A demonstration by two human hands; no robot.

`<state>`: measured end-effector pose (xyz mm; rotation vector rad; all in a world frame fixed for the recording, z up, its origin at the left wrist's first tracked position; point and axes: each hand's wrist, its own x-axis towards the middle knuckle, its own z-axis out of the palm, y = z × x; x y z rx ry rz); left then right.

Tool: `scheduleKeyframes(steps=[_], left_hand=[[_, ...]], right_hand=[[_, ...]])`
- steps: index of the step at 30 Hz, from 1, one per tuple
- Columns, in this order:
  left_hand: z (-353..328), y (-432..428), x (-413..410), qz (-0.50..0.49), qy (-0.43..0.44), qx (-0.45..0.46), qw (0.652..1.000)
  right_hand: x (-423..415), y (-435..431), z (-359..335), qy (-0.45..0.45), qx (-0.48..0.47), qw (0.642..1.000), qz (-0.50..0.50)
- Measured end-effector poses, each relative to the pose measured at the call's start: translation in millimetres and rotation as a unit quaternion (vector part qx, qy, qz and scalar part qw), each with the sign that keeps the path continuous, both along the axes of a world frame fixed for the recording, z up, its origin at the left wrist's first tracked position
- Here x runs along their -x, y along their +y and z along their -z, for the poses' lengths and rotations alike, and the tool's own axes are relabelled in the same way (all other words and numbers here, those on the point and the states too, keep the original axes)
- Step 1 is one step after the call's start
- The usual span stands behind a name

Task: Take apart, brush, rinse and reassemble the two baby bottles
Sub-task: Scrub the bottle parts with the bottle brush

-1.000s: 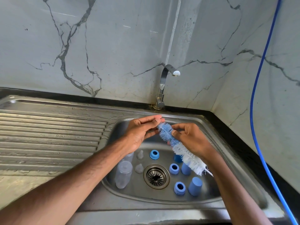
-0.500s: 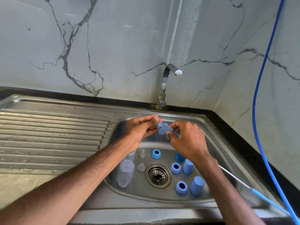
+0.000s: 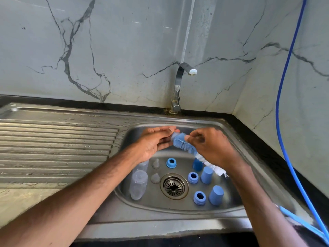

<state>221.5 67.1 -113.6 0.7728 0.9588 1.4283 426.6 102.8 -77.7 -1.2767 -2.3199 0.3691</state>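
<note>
We lean over a stainless steel sink [image 3: 178, 223], its ribbed drainboard [image 3: 53, 148] to the left, a blue hose [image 3: 283, 86] down the right wall and the faucet [image 3: 179, 86] behind. Above the basin our right hand [image 3: 211, 147] curls round the bottle brush [image 3: 181, 142]. Our left hand [image 3: 154, 141] meets its blue tip with nearly straight fingers; we cannot tell whether they pinch anything. Two clear bottles [image 3: 138, 184] lie left of the drain [image 3: 174, 186], with blue caps [image 3: 216, 195] and collar rings [image 3: 199, 198] mostly right of it. Two nipples [image 3: 155, 178] sit between bottles and drain.

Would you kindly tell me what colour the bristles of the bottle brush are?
The bottle brush is blue at its tip, white lower down; head view.
</note>
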Motion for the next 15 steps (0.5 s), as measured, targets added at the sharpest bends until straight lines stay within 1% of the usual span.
scheduleKeyframes(steps=[1, 3, 5, 7, 10, 13, 15], left_hand=[[2, -1, -1, -0.036, -0.006, 0.024, 0.999], [2, 0, 1, -0.087, -0.018, 0.048, 0.995], [0, 1, 3, -0.113, -0.031, 0.053, 0.992], [-2, 2, 3, -0.127, -0.045, 0.062, 0.989], [-1, 3, 0, -0.105, -0.06, 0.06, 0.991], [-1, 2, -2, -0.079, -0.085, 0.034, 0.993], [-1, 2, -3, -0.066, -0.093, 0.011, 0.993]], right_hand=[[3, -4, 1, -0.004, -0.041, 0.999, 0.012], [7, -8, 2, 0.018, -0.06, 0.998, -0.015], [10, -11, 6, -0.01, -0.081, 0.996, -0.04], [14, -11, 10, -0.024, -0.099, 0.994, -0.038], [17, -7, 13, 0.014, -0.117, 0.993, -0.013], [13, -2, 12, 0.043, -0.101, 0.994, -0.009], [11, 1, 14, 0.042, -0.081, 0.996, 0.003]])
